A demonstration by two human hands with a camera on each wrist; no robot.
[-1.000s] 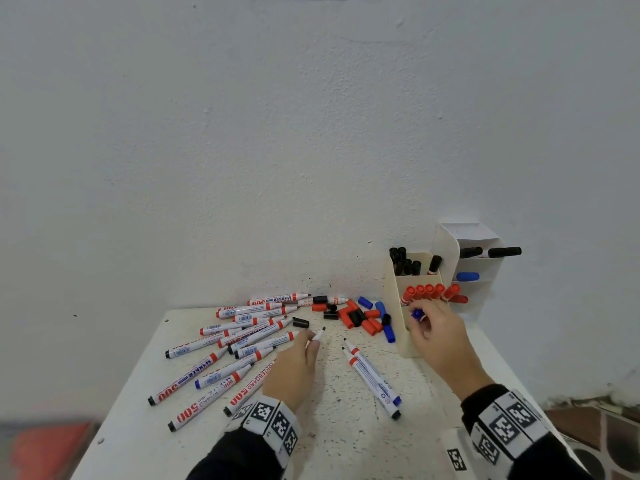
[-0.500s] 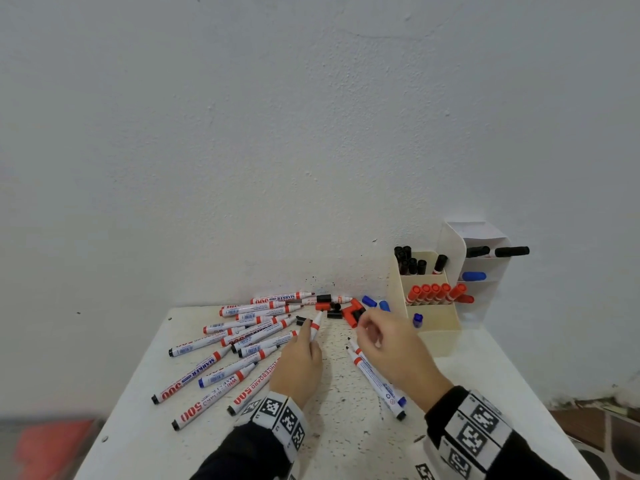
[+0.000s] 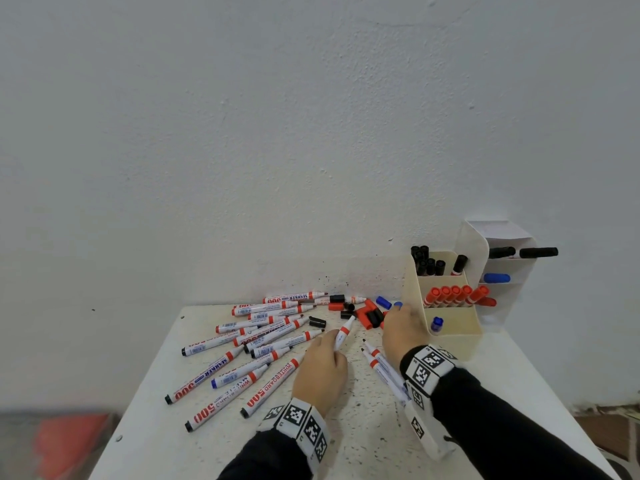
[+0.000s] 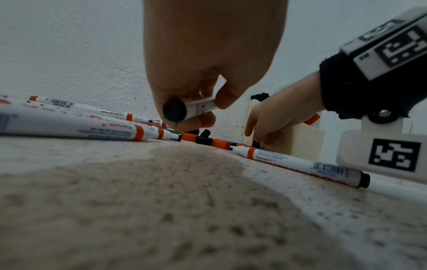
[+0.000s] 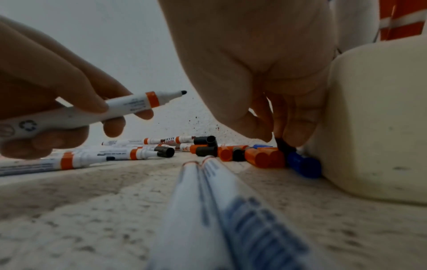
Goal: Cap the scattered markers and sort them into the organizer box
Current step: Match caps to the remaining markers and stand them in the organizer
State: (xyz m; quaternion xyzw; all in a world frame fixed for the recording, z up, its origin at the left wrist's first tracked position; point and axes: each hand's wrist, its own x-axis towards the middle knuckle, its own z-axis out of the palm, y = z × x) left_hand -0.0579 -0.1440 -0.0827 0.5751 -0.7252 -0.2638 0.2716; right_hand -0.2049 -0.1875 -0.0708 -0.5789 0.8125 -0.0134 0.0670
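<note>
My left hand [image 3: 332, 342] grips an uncapped white marker [image 3: 343, 336] with a black tip, held just above the table; the left wrist view shows its black rear end [image 4: 174, 112]. My right hand [image 3: 394, 311] reaches down into the pile of loose caps [image 3: 369, 317] beside the cream organizer box [image 3: 453, 344]. In the right wrist view its fingertips [image 5: 298, 131] pinch a black cap [image 5: 284, 147] that stands among red and blue caps. Several uncapped markers [image 3: 263, 341] lie scattered to the left.
The organizer holds black-capped markers [image 3: 427, 263] at the back, red ones [image 3: 453, 294] in the middle and a blue one [image 3: 437, 323] in front. A white rack [image 3: 502, 306] stands behind it. Two uncapped markers [image 3: 379, 363] lie under my right wrist. The wall is close behind.
My right hand left the organizer's front compartment, swung left over the table, then dropped onto the cap pile by the organizer's side. The left hand kept its marker, tip raised slightly.
</note>
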